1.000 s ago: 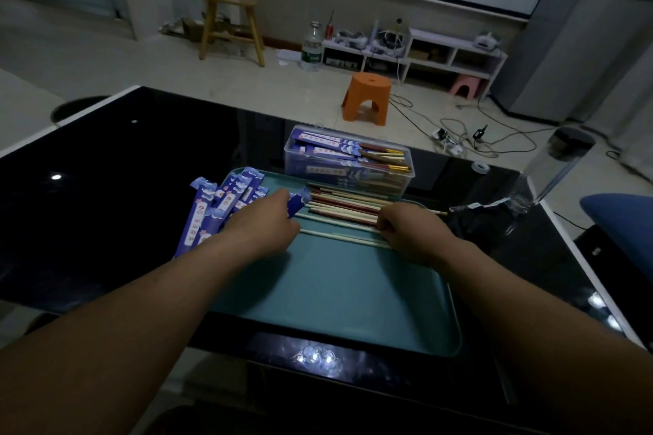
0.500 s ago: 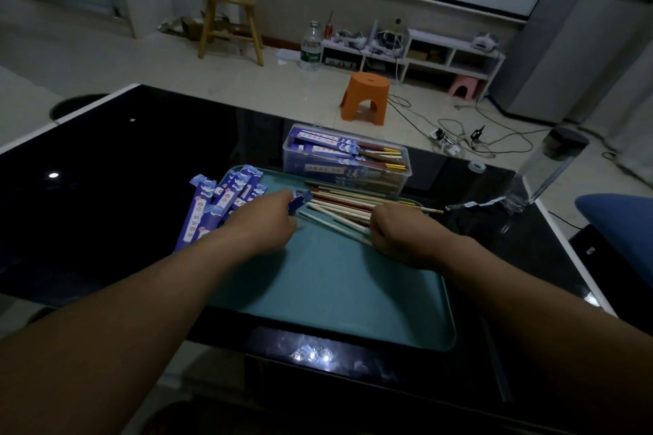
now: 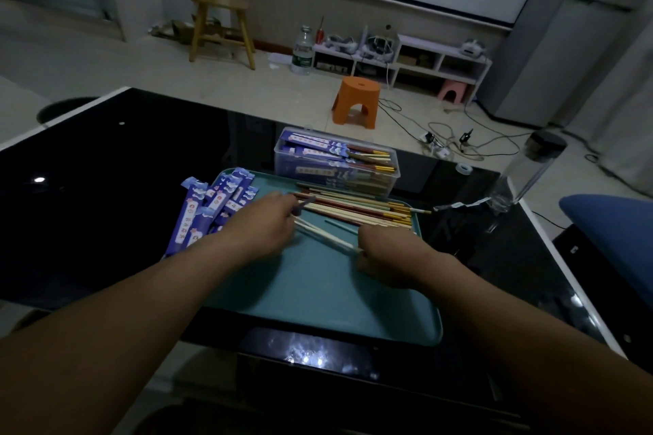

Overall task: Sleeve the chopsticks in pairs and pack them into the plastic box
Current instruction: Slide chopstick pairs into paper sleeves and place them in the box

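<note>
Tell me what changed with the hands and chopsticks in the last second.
The right hand drew back toward the person, gripping a pale pair by one end, so the pair swung from lying across the tray to slanting toward the left hand. The left hand kept holding a sleeve. Box, sleeve pile and loose chopsticks stayed put.

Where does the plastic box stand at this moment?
In the head view, the plastic box stands on the black table, right of centre, just beyond the far edge of the teal tray and behind the loose chopsticks.
</note>
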### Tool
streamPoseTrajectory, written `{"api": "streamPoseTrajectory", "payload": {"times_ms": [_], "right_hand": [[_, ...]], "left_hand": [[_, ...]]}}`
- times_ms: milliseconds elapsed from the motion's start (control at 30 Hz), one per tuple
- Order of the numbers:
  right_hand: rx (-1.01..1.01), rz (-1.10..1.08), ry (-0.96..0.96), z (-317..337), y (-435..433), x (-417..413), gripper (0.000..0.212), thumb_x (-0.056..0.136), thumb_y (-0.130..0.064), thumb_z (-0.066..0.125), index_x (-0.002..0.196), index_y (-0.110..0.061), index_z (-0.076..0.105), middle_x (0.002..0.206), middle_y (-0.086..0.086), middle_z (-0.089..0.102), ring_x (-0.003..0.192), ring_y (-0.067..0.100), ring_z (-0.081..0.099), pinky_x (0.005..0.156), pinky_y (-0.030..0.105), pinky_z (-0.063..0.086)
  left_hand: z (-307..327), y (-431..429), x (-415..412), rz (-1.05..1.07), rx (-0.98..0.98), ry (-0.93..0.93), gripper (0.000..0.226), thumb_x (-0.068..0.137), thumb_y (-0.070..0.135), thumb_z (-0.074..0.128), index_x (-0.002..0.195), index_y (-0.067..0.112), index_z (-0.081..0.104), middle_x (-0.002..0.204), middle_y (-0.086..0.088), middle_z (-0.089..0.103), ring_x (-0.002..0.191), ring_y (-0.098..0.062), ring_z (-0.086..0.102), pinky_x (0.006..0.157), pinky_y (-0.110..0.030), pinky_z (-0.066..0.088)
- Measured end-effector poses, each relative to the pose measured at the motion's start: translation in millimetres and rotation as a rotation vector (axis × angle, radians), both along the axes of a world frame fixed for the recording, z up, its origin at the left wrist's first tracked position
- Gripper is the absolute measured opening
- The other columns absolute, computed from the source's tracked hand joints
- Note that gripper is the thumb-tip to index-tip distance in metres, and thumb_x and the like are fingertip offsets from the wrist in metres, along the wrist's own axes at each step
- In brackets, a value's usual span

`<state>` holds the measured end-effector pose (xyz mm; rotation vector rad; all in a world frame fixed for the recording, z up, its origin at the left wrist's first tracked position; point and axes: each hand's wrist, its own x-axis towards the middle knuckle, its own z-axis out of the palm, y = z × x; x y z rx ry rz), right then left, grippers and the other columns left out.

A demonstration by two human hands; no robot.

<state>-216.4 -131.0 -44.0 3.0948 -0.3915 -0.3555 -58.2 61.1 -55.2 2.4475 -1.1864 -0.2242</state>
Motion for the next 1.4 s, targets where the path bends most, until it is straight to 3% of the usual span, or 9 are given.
{"api": "streamPoseTrajectory", "payload": {"times_ms": [133,367,533,700,767,867,1033,1233,1400], "right_hand": [[0.12,0.0,-0.016,3.4,8.7,-15.0,0.017,0.1,-0.036,0.054,0.098,-0.023,0.044,0.09,-0.004,0.051,0.077,0.018,0.05,0.069,0.035,0.039],[0.191,0.028,-0.222,5.7,17.2,-35.2,0.009,0.103,-0.031,0.049,0.095,-0.029,0.044,0.092,-0.008,0.049,0.084,0.016,0.048,0.075,0.036,0.037],[-0.082,-0.132,-0.831,7.8,10.5,-44.6,0.012,0.094,-0.026,0.064,0.097,-0.017,0.056,0.098,0.001,0.054,0.089,0.022,0.047,0.074,0.038,0.039],[1.106,-0.664,-0.538,12.6,43.7,-37.4,0.027,0.102,-0.046,0.06,0.104,-0.02,0.065,0.085,0.001,0.065,0.07,0.015,0.061,0.06,0.032,0.048],[1.331,-0.654,-0.524,7.3,47.8,-32.8,0.028,0.103,-0.046,0.059,0.11,-0.02,0.066,0.08,0.003,0.065,0.061,0.013,0.057,0.055,0.027,0.043],[1.188,-0.545,-0.598,5.7,48.1,-23.0,0.027,0.106,-0.038,0.055,0.102,-0.016,0.07,0.073,0.002,0.068,0.061,0.014,0.059,0.056,0.029,0.044],[0.622,-0.378,-0.973,30.9,39.4,-13.1,0.03,0.106,-0.035,0.054,0.087,-0.016,0.067,0.069,0.001,0.064,0.06,0.012,0.056,0.058,0.032,0.044],[0.423,-0.3,-0.656,19.1,41.5,-11.3,0.024,0.105,-0.041,0.051,0.089,-0.027,0.061,0.081,-0.007,0.065,0.075,0.015,0.06,0.068,0.038,0.049],[0.451,-0.315,-0.713,16.6,32.6,-13.6,0.028,0.105,-0.041,0.054,0.085,-0.022,0.062,0.078,-0.005,0.064,0.074,0.016,0.06,0.07,0.042,0.051]], "left_hand": [[-6.0,2.2,-11.6,-0.267,0.119,-0.095,0.036,0.104,0.032,0.047,0.139,0.036,0.054,0.143,0.008,0.048,0.122,-0.021,0.057,0.096,-0.044,0.05],[1.1,1.1,-18.5,-0.279,0.236,-0.119,0.009,0.1,0.032,0.052,0.101,0.033,0.061,0.101,0.006,0.065,0.092,-0.021,0.061,0.081,-0.04,0.053],[4.0,-1.2,-15.9,-0.139,0.16,0.09,0.015,0.103,0.026,0.053,0.097,0.033,0.064,0.097,0.009,0.067,0.089,-0.014,0.061,0.073,-0.031,0.046],[16.8,-5.5,-29.6,-0.073,-0.129,0.557,0.02,0.105,0.028,0.056,0.099,0.02,0.074,0.086,0.004,0.074,0.069,-0.007,0.057,0.064,-0.024,0.043],[20.3,-6.9,-42.2,-0.129,-0.11,0.639,0.021,0.105,0.029,0.056,0.099,0.018,0.073,0.08,0.006,0.073,0.061,-0.005,0.053,0.06,-0.022,0.042],[17.0,-9.3,-52.0,-0.143,-0.087,0.658,0.024,0.106,0.031,0.054,0.095,0.016,0.069,0.065,0.013,0.067,0.055,-0.004,0.051,0.053,-0.019,0.041],[14.8,-5.5,-35.3,0.02,-0.163,0.613,0.03,0.105,0.046,0.049,0.109,0.022,0.066,0.089,0.001,0.068,0.066,-0.009,0.053,0.063,-0.028,0.041],[14.0,-2.5,-30.3,0.045,-0.106,0.682,0.051,0.101,0.067,0.034,0.113,0.027,0.064,0.1,-0.003,0.063,0.091,-0.018,0.06,0.075,-0.033,0.046],[2.6,-6.5,-28.2,-0.048,-0.188,0.575,0.026,0.1,0.057,0.052,0.096,0.033,0.058,0.083,0.004,0.06,0.072,-0.015,0.053,0.073,-0.038,0.046]]}}
